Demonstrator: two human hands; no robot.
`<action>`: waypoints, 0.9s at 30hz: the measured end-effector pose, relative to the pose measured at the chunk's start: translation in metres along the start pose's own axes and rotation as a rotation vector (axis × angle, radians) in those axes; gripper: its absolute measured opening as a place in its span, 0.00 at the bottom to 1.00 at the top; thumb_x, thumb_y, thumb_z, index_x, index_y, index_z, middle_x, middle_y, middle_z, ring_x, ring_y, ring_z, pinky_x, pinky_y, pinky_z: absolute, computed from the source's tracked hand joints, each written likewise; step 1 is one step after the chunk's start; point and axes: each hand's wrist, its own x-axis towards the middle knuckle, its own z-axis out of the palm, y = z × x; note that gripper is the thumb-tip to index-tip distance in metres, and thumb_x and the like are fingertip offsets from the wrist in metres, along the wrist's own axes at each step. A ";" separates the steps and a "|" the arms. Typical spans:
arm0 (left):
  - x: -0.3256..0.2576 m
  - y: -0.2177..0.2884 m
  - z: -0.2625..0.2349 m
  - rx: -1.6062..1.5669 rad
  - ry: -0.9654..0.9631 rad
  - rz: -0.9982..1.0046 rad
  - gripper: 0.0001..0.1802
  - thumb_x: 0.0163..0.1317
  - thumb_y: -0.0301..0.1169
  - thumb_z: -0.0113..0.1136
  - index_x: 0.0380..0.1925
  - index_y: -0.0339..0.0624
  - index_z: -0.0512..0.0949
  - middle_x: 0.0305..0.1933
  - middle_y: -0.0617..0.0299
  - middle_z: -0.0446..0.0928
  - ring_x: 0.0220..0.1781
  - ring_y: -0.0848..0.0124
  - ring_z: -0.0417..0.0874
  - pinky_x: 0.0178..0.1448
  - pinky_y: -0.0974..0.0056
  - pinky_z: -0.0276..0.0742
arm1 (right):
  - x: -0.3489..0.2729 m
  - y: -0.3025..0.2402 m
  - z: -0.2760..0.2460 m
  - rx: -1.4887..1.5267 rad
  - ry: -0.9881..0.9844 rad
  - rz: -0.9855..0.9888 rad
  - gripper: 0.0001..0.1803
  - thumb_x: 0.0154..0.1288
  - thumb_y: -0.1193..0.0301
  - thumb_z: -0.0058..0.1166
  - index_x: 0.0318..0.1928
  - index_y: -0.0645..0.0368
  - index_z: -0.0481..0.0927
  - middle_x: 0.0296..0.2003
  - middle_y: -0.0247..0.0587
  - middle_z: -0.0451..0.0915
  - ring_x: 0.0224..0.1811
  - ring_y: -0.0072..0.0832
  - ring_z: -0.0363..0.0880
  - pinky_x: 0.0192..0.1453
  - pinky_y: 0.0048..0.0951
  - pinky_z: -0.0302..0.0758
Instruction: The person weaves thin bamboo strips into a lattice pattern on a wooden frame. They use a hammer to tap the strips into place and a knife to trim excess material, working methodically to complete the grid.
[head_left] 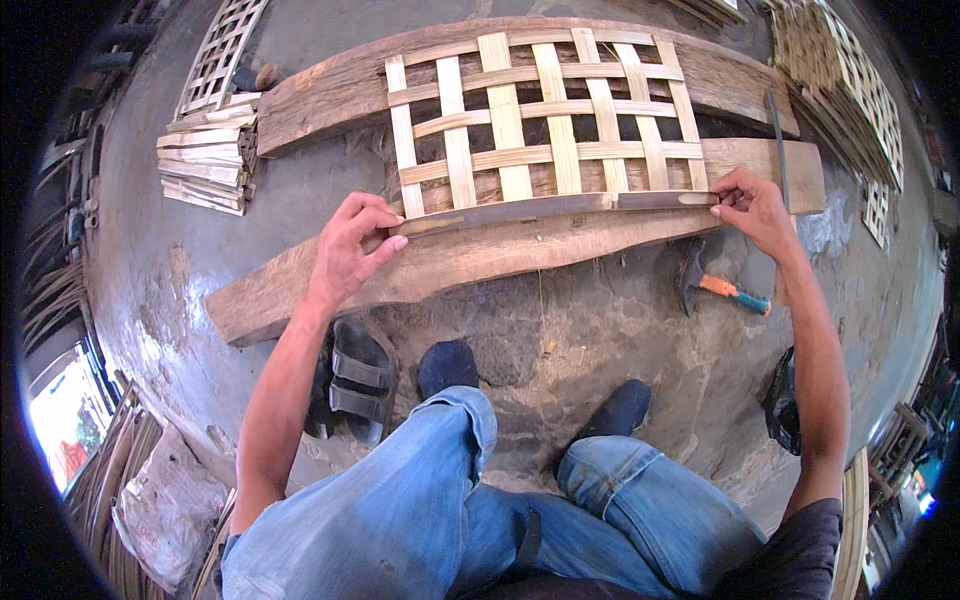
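A woven lattice panel [563,130] of pale bamboo strips lies across two thick wooden planks, the near plank [470,262] and the far plank [330,92]. Along the panel's near edge runs a darker bamboo strip [530,208]. My left hand [350,245] pinches this strip's left end between thumb and fingers, by the panel's corner. At the other end, my right hand [752,212] has its thumb and fingertips closed on the strip. Both hands are above the near plank.
A hammer [722,287] with an orange and teal handle lies on the floor near my right forearm. Beyond my right hand, a long thin blade [778,150] rests across the planks. Bundled slats [205,150] sit left, stacked lattice panels [845,90] right, and sandals [360,375] beside my feet.
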 end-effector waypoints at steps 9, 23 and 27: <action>0.004 0.005 -0.003 -0.002 -0.073 -0.092 0.14 0.56 0.32 0.72 0.39 0.37 0.82 0.43 0.55 0.77 0.48 0.58 0.80 0.51 0.58 0.79 | 0.007 0.000 -0.008 -0.014 -0.096 -0.012 0.14 0.50 0.82 0.68 0.40 0.61 0.84 0.34 0.31 0.77 0.35 0.19 0.75 0.39 0.23 0.73; 0.004 0.002 -0.002 0.041 -0.086 -0.088 0.15 0.50 0.26 0.75 0.39 0.43 0.84 0.38 0.57 0.77 0.43 0.60 0.78 0.45 0.58 0.77 | 0.001 0.007 -0.006 -0.023 -0.055 -0.003 0.17 0.48 0.84 0.69 0.41 0.59 0.85 0.36 0.34 0.77 0.34 0.21 0.75 0.37 0.23 0.73; 0.003 0.004 -0.002 0.022 -0.101 -0.124 0.14 0.50 0.26 0.75 0.38 0.44 0.85 0.36 0.59 0.77 0.41 0.61 0.78 0.43 0.59 0.76 | 0.000 0.007 -0.007 -0.033 -0.064 0.006 0.17 0.48 0.84 0.69 0.41 0.60 0.85 0.36 0.35 0.78 0.34 0.20 0.75 0.36 0.23 0.73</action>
